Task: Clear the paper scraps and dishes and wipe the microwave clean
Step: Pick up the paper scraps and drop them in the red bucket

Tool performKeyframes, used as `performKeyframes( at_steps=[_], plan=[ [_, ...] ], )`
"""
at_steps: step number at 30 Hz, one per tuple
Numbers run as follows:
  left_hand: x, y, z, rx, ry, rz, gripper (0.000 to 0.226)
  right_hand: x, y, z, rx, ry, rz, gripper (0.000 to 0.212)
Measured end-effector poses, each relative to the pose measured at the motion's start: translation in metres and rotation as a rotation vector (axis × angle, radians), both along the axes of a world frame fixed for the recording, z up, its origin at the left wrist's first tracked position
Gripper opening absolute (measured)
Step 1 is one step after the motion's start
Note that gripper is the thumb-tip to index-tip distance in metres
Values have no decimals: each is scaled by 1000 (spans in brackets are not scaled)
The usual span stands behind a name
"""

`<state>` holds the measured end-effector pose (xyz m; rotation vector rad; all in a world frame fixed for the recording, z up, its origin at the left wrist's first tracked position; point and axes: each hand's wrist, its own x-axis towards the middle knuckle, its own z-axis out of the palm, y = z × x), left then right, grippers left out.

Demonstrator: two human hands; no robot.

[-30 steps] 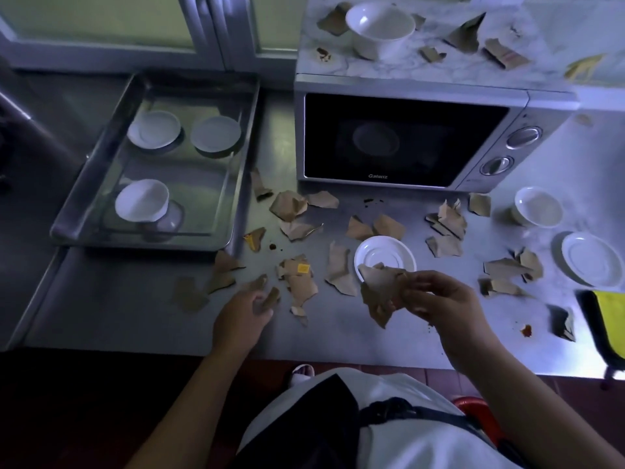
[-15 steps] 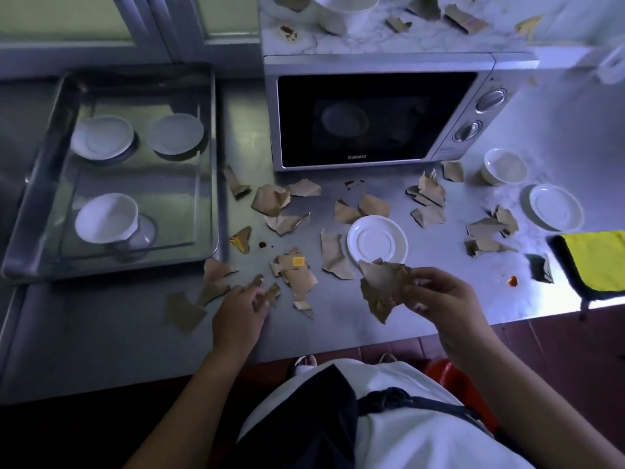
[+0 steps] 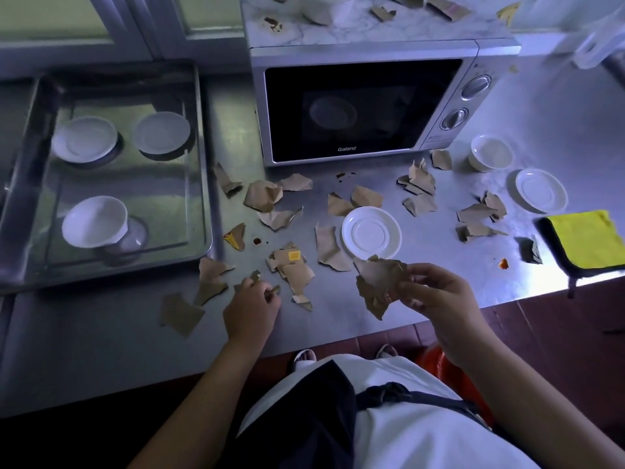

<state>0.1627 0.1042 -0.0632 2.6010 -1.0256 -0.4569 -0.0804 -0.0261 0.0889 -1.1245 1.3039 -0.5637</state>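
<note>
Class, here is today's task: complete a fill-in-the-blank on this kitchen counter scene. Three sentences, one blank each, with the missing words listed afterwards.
1. The right hand grips a bunch of paper scraps whose colour is ____.
2. The door of the microwave is ____.
3. The folded cloth at the right end of the counter is ____.

Missing words: brown; closed; yellow.
</note>
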Motion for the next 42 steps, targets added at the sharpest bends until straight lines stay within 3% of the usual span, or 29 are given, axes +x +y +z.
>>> performKeyframes(
  at_steps=[3, 7, 10, 12, 16, 20, 29, 35, 42],
  plan=[
    [2, 2, 13, -106, 133, 6, 25, 1, 1, 1, 9, -13, 2, 24],
    [-2, -1, 68, -386, 672, 121, 10, 2, 4, 0, 7, 4, -14, 23],
    [-14, -4, 119, -513, 951, -46, 26, 3, 8, -2, 13, 42, -25, 23],
    [-24, -10, 143, -521, 1015, -138, 23, 5, 11, -2, 4, 79, -3, 22],
    [-49, -28, 161, -454, 894, -269, 16, 10, 17, 3, -36, 74, 56, 22],
    [-68, -42, 161, -415, 676, -351, 23, 10, 22, 13, -67, 17, 89, 19],
    [-74, -41, 145, -515, 204, -421, 18, 2, 29, 18, -56, -78, 129, 20],
    [-66, -35, 146, -423, 497, -485, 20, 4, 34, 20, -49, -81, 220, 17],
    [-62, -16, 144, -441, 615, -468, 26, 13, 41, 16, -107, -7, 298, 10]
  ],
)
